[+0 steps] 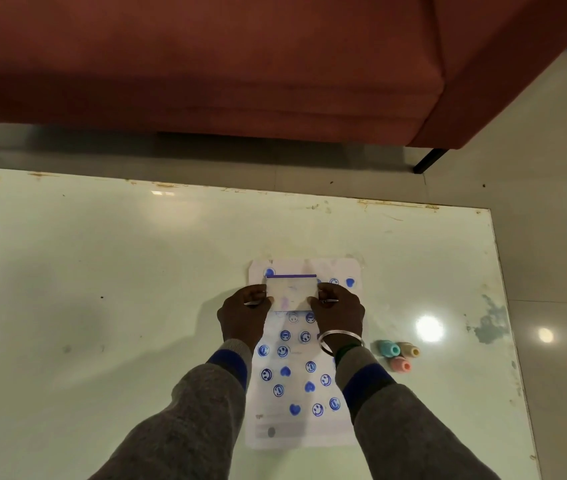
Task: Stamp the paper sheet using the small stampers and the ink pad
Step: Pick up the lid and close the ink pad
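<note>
A white paper sheet [301,393] lies on the table, covered with several blue stamps of smileys, hearts and letters. Over its far half I hold a flat white ink pad case [291,292] with a blue strip along its far edge. My left hand [244,311] grips its left side and my right hand [339,310] grips its right side. I cannot tell whether the case touches the sheet. Three small stampers lie on their sides right of the sheet: a teal one [389,348], a tan one [409,349] and a pink one [400,365].
The glossy pale table [102,289] has worn far and right edges. A rust-red sofa [205,64] on black legs stands beyond the table. Tiled floor [552,168] shows to the right.
</note>
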